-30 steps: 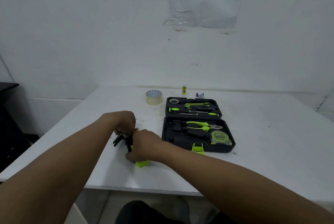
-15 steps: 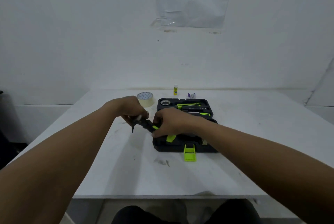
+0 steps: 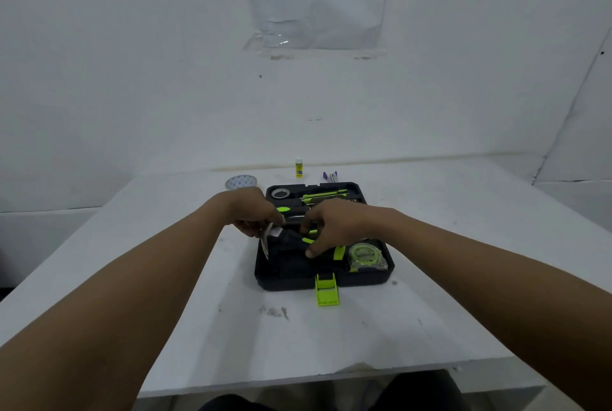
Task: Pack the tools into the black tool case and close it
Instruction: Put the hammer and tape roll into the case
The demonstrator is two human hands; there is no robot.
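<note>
The black tool case (image 3: 364, 279) lies open on the white table (image 3: 331, 337), its green latch (image 3: 327, 291) hanging toward me. A black and green hammer (image 3: 288, 238) lies across the near half of the case. My left hand (image 3: 253, 212) holds it at the metal head, whose claw (image 3: 265, 241) sticks out over the case's left edge. My right hand (image 3: 334, 228) grips the handle. A green tape measure (image 3: 364, 255) sits in the near right corner. Screwdrivers (image 3: 318, 198) and a small tape roll (image 3: 280, 193) fill the far half.
A roll of clear packing tape (image 3: 241, 182) stands behind my left hand. A yellow glue stick (image 3: 299, 167) and purple pens (image 3: 330, 176) are at the table's back edge by the wall. A dark smudge (image 3: 275, 311) marks the table in front of the case.
Both hands lifted the hammer from the table left of the case and carried it right, over the case's near half. The camera shifted, bringing the case to the centre.
</note>
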